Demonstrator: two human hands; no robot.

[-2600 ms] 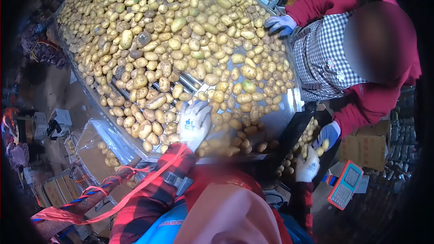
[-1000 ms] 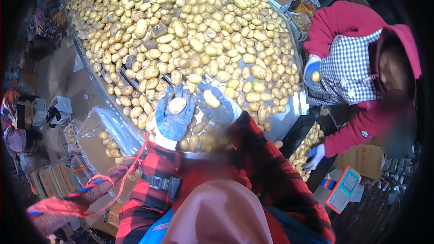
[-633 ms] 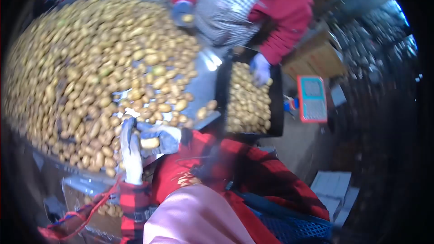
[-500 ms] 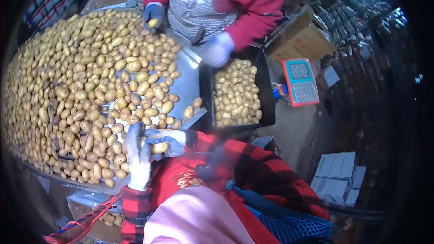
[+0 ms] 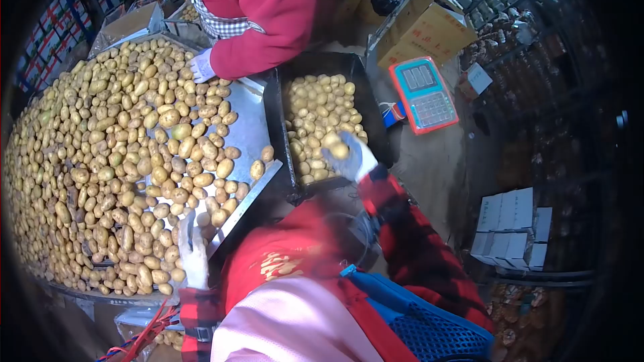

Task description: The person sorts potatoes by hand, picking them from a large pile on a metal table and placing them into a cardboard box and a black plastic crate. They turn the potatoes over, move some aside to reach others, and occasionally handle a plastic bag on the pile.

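Observation:
My right hand (image 5: 357, 159), in a white and grey glove, is over the near right part of a black crate (image 5: 381, 110). Its fingers are closed around a potato (image 5: 339, 151); a second one beside it may be held too. Many pale potatoes (image 5: 322, 97) lie in the crate below. My left hand (image 5: 194, 258), gloved as well, is at the near edge of the metal sorting table (image 5: 249, 117). Its fingers point away from me, somewhat apart, beside the heap of potatoes (image 5: 107, 161). I see nothing held in it.
A co-worker in a red top (image 5: 268, 7) stands across the table, one gloved hand (image 5: 202, 66) on the potatoes. Right of the crate is a red and blue scale (image 5: 424, 96), with a cardboard box (image 5: 426, 27) behind. White boxes (image 5: 504, 228) are stacked at right.
My right hand has moved rightward from beside my left hand to over the crate, carrying potato. My left hand stays by the table edge. The co-worker has turned and leaned left.

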